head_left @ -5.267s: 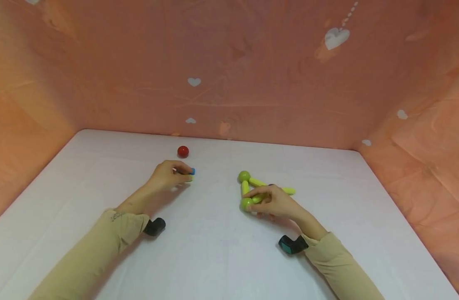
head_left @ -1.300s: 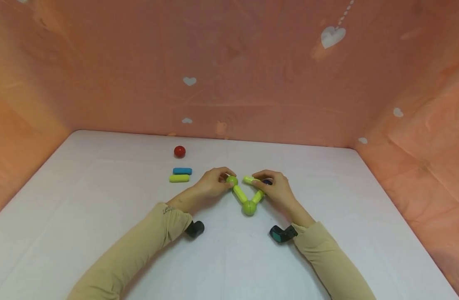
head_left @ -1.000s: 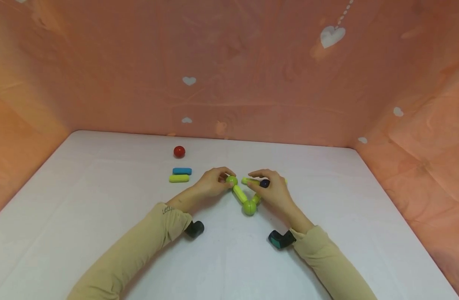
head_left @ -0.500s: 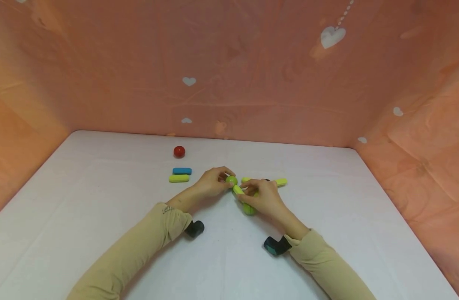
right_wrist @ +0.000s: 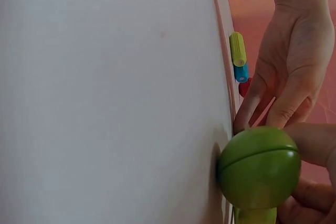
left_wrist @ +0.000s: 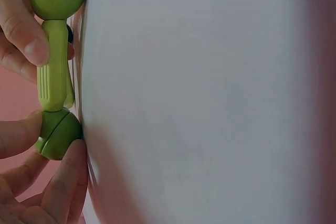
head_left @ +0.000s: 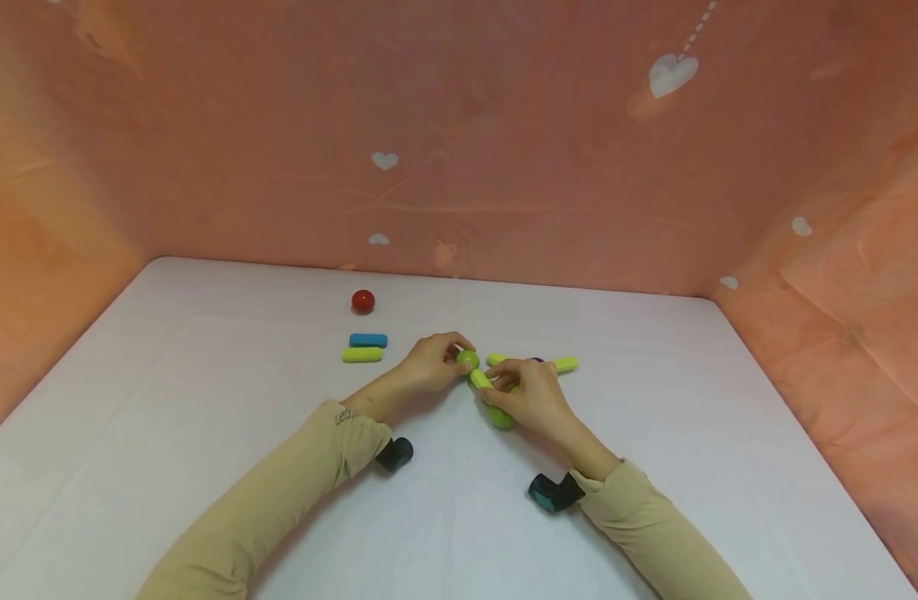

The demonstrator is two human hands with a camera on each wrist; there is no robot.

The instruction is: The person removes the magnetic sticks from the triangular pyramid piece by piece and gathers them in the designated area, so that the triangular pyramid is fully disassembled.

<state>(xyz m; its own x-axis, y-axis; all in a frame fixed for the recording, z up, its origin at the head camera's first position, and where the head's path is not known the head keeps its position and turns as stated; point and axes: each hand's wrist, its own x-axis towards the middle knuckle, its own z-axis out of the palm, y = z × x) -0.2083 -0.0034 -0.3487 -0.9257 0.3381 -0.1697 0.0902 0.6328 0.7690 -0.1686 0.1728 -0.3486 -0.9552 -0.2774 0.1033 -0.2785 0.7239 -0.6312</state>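
One pinched ball [left_wrist: 60, 132] — head view plain, left-wrist grooved.

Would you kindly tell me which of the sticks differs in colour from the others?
The blue stick, lying between the red ball and a loose lime stick; every other visible one is lime, including the pinched stick in the right hand.

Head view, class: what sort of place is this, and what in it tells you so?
Probably a screened-off tabletop play or filming corner: a white tabletop, an orange-pink backdrop with pale hearts around its back and sides, and toy-like pieces such as the green ball and blue rod.
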